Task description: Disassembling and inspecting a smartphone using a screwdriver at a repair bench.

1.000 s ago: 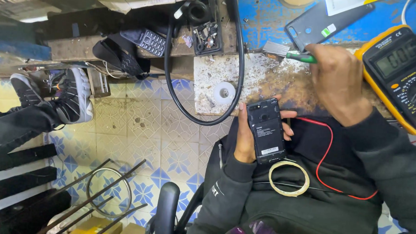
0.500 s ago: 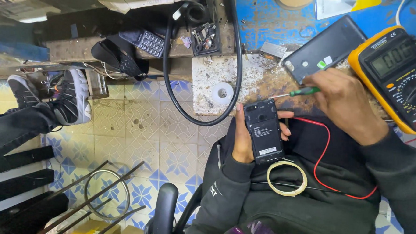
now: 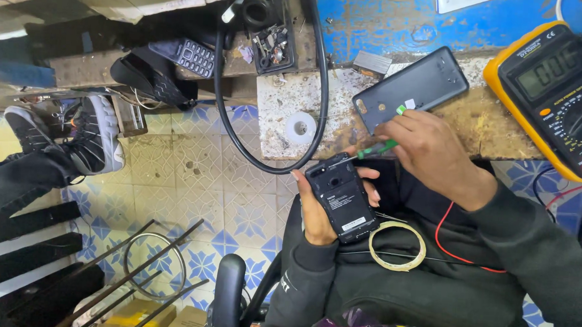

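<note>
My left hand grips a black opened phone over my lap, its inner side facing up. My right hand holds a green-handled screwdriver with the tip at the phone's top edge. The phone's dark back cover lies on the worn bench just above my right hand. A yellow multimeter sits at the right end of the bench, and its red lead runs across my lap. A small ring of pale tape rests on my dark clothing below the phone.
A thick black cable loops down from the bench. A white tape roll and a small parts box sit on the bench, with a keypad phone to the left. Another person's shoe rests on the tiled floor at left.
My right hand has come down from the bench with the screwdriver, bringing its tip to the top of the phone. The left hand keeps holding the phone in place.
</note>
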